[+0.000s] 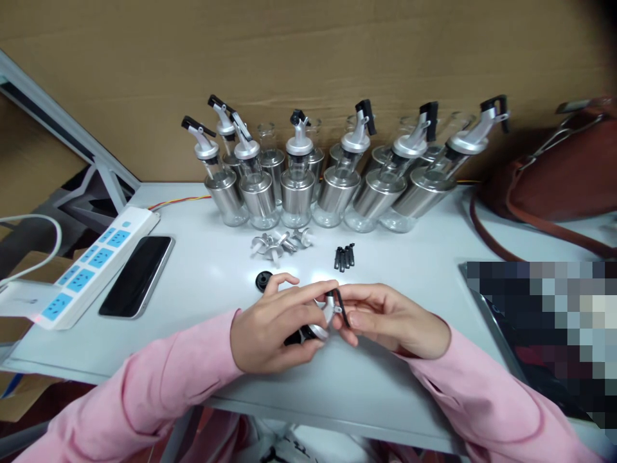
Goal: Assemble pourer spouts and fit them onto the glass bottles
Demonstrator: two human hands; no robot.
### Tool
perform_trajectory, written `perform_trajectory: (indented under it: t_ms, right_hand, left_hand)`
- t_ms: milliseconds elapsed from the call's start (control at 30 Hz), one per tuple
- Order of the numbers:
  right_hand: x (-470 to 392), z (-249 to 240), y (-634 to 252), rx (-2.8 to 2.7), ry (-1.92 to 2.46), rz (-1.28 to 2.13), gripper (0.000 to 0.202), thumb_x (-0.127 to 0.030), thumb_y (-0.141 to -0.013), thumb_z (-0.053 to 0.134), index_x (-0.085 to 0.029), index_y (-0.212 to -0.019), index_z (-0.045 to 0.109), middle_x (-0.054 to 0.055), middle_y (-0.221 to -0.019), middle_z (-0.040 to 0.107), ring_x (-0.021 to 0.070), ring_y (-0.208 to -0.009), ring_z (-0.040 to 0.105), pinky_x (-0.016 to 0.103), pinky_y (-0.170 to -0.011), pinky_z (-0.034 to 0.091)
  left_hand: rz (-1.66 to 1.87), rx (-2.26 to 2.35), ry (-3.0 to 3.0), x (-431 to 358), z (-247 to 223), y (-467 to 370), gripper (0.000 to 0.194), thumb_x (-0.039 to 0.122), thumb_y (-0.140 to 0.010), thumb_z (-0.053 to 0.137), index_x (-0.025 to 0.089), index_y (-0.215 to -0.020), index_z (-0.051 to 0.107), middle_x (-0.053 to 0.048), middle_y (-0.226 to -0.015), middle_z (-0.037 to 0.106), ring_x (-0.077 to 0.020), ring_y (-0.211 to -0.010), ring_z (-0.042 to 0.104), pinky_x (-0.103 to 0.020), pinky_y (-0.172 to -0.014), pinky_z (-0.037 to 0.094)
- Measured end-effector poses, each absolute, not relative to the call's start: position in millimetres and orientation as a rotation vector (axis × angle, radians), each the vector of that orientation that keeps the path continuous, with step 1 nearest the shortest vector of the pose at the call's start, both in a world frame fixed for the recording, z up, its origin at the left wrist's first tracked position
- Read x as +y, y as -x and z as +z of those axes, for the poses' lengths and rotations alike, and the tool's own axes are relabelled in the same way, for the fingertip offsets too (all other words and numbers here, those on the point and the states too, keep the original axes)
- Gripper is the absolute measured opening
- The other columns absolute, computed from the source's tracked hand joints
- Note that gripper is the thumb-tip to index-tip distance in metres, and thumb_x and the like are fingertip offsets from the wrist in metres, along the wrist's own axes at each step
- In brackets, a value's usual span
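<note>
Low over the front of the table, my left hand (pixel 282 325) is closed around a silver and black pourer spout (pixel 318 330). My right hand (pixel 390 318) pinches the black lever (pixel 342 307) at the spout's tip between thumb and fingers. Part of the spout is covered by my left fingers. Just beyond my left hand lies a round black stopper (pixel 263 280). Several silver spout parts (pixel 279 244) sit in a loose pile behind it. To their right is a small group of black levers (pixel 344 256).
Several glass and steel bottles (pixel 295 196) stand along the back, the front ones topped with spouts. At left are a power strip (pixel 87 270) and a phone (pixel 137 276). A brown bag (pixel 569 167) and a dark, pixelated flat object (pixel 530 334) are at right.
</note>
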State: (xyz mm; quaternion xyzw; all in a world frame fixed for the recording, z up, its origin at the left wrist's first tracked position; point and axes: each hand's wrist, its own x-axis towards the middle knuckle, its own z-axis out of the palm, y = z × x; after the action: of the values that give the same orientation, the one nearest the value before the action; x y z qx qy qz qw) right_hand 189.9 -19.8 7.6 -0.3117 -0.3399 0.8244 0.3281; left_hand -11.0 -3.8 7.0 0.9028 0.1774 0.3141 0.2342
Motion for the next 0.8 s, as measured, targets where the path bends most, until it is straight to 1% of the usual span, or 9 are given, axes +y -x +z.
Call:
perform_trajectory:
  t_ms: [167,300,433,533,633,733,800]
  right_hand:
    - [-20.6,6.2,-191.2,-0.945,0.765,2.168,0.022,-0.028,-0.068,0.072,-0.015,-0.084,0.064,-0.002,-0.066,0.058,0.0051,-0.055,0.053,0.017,-0.055,0.042]
    - [-21.0,5.9,-190.5,-1.038,0.783,2.095,0.025,-0.031,-0.071,0.069,-0.015,-0.089,0.062,-0.002,-0.065,0.056,0.0069,-0.055,0.051,0.02,-0.057,0.041]
    - [-21.2,4.8,-189.4,-1.076,0.797,2.061,0.025,-0.032,-0.071,0.069,-0.015,-0.088,0.062,-0.002,-0.066,0.054,0.0068,-0.056,0.049,0.021,-0.058,0.04]
    - [-20.9,3.4,-188.3,-1.028,0.788,2.077,0.025,-0.03,-0.07,0.07,-0.016,-0.089,0.063,-0.002,-0.066,0.054,0.0064,-0.057,0.048,0.02,-0.059,0.039]
    - [-20.6,1.7,-187.5,-0.981,0.744,2.089,0.024,-0.027,-0.069,0.071,-0.016,-0.09,0.064,-0.002,-0.071,0.058,0.0064,-0.061,0.051,0.019,-0.062,0.04]
    - [-20.8,-0.5,-187.7,-0.981,0.711,2.098,0.026,-0.027,-0.07,0.071,-0.016,-0.093,0.065,0.001,-0.082,0.062,0.0079,-0.073,0.055,0.02,-0.07,0.041]
    - [-21.1,-1.8,-188.0,-1.0,0.732,2.083,0.026,-0.027,-0.07,0.071,-0.016,-0.094,0.065,0.001,-0.086,0.062,0.0086,-0.077,0.056,0.021,-0.074,0.041]
  left_hand:
    - [0.878,0.477,-2.463,-3.7,6.7,10.7,0.006,0.018,-0.085,0.046,0.016,-0.09,0.047,-0.02,-0.117,0.056,-0.0193,-0.11,0.055,-0.037,-0.092,0.029]
    - [0.866,0.488,-2.477,-4.1,7.4,10.5,0.005,0.018,-0.085,0.045,0.016,-0.09,0.047,-0.019,-0.117,0.057,-0.0182,-0.106,0.057,-0.036,-0.092,0.028]
    - [0.846,0.496,-2.482,-4.2,8.0,9.9,0.006,0.017,-0.085,0.045,0.016,-0.09,0.048,-0.019,-0.117,0.057,-0.0178,-0.108,0.056,-0.036,-0.093,0.027]
    - [0.844,0.496,-2.472,-4.4,8.2,9.2,0.006,0.017,-0.084,0.045,0.017,-0.09,0.048,-0.018,-0.118,0.057,-0.0168,-0.104,0.058,-0.036,-0.093,0.027]
    - [0.852,0.48,-2.46,-4.1,8.4,8.9,0.006,0.017,-0.084,0.045,0.017,-0.09,0.047,-0.018,-0.118,0.056,-0.0162,-0.101,0.058,-0.036,-0.093,0.027]
    - [0.857,0.456,-2.466,-3.1,8.1,9.2,0.007,0.016,-0.083,0.045,0.016,-0.09,0.048,-0.019,-0.118,0.056,-0.0167,-0.101,0.058,-0.035,-0.093,0.027]
    - [0.857,0.448,-2.472,-2.5,7.2,9.5,0.007,0.015,-0.083,0.045,0.015,-0.089,0.049,-0.019,-0.117,0.056,-0.0177,-0.102,0.057,-0.035,-0.092,0.027]
